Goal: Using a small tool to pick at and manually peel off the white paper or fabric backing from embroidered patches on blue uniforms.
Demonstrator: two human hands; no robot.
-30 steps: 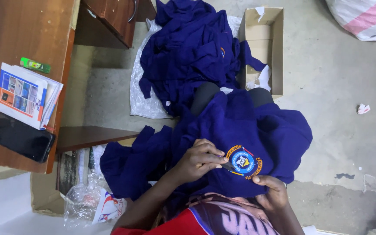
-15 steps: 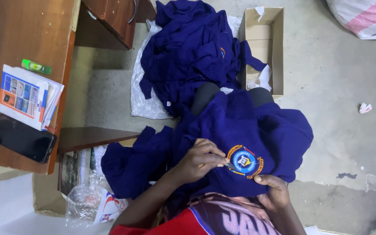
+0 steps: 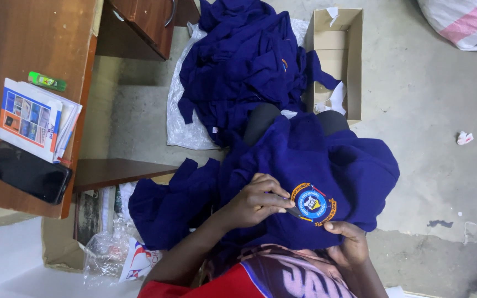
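Note:
A dark blue garment (image 3: 327, 160) lies over my lap, with a round embroidered badge (image 3: 313, 203) in blue, yellow and orange facing up. My left hand (image 3: 258, 200) rests on the cloth just left of the badge, its fingertips pinched on a small dark object at the badge's edge; what the object is I cannot tell. My right hand (image 3: 350, 243) grips the fabric right under the badge, thumb on top. More of the blue cloth (image 3: 167, 207) trails off to the left.
A heap of similar blue garments (image 3: 244, 66) lies on a plastic sheet (image 3: 180, 118) on the concrete floor. An open cardboard box (image 3: 335, 33) stands beside it. At left, a wooden desk (image 3: 28, 38) carries booklets (image 3: 34, 118), a black phone (image 3: 28, 174) and a green lighter (image 3: 47, 81).
The badge and both hands have shifted very slightly; the grip looks the same.

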